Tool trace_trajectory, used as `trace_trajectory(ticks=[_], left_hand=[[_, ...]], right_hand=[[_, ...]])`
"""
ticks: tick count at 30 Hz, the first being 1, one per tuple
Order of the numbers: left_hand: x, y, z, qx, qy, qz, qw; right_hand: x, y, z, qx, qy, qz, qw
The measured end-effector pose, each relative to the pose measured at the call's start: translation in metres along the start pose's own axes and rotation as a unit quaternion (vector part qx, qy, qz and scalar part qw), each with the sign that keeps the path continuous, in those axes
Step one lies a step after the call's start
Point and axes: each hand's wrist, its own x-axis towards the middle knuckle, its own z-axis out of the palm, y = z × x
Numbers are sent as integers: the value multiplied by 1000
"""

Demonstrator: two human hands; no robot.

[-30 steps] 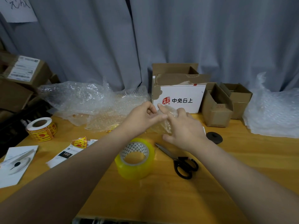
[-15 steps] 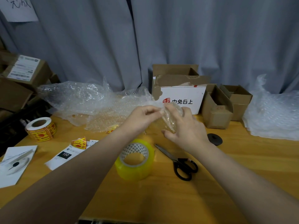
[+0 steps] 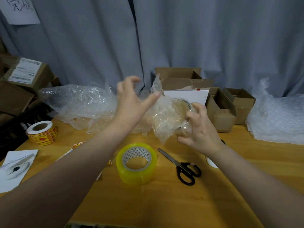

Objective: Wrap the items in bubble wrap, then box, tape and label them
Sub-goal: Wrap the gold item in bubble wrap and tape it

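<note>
1. Right hand (image 3: 200, 129): raised above the middle of the table (image 3: 164, 203), fingers and thumb curled round the round item (image 3: 180, 107), gripping it through its covering.
2. Round item: a disc-like object with a dark rim, held on edge in the air and seen only dimly through the bubble wrap sheet (image 3: 162, 119), which is bunched loosely around it, with one flap standing up and another hanging down.
3. Left hand (image 3: 131, 102): held in the air just left of the sheet, fingers spread and lightly curved, holding nothing. The thumb points at the upper flap; whether it touches cannot be told.
4. Tape roll (image 3: 136, 163): clear yellowish, standing on its flat side below the hands, toward the near edge.
5. Scissors (image 3: 182, 167): black-handled, closed, lying just right of the tape roll.
6. Label roll (image 3: 42, 133): yellow and red stickers, at the left edge; loose labels (image 3: 79, 144) lie between it and the tape roll.
7. Leaflet (image 3: 16, 165): white, at the near left corner.
8. White box (image 3: 185, 94): open, at the far edge behind the hands; two small brown boxes (image 3: 220, 109) stand open to its right.
9. Bubble wrap pile (image 3: 79, 102): crumpled, along the far left; a flatter bubble wrap stack (image 3: 278, 119) occupies the far right corner.
</note>
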Motion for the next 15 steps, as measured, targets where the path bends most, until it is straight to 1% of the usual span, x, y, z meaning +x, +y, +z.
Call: trace_trajectory(ticks=[1,2,3,4,6,7,8,9,11,12,15], left_hand=[[4,-6,-2,-30,-44,-77,996],[5,-11,-2,-72,-102,-136,983],[4,-14,0,-111,-147,-159,970],[1,-15,4,-131,-172,-139,966],[-9,-13,13,-72,-151,-32,985],[-14,-13,17,-46,-147,16,988],[-20,-12,20,-28,-171,47,984],[-26,-10,22,-14,-216,65,974],[-38,-1,21,7,-304,53,951],[-40,4,21,16,-330,41,943],[-38,15,25,97,-375,71,919]], right_hand=[[0,0,-1,3,-11,-4,1000],[0,-2,-1,1,-27,-10,1000],[1,-4,0,-6,-47,-18,999],[1,-6,2,-13,-67,-22,997],[1,-9,6,-12,-89,-5,996],[1,-9,8,-5,-86,12,996],[1,-8,10,2,-79,26,997],[1,-7,11,5,-73,32,997],[0,-4,13,1,-64,13,998],[0,-5,14,4,-57,1,998],[3,-11,15,55,-1,5,998]])
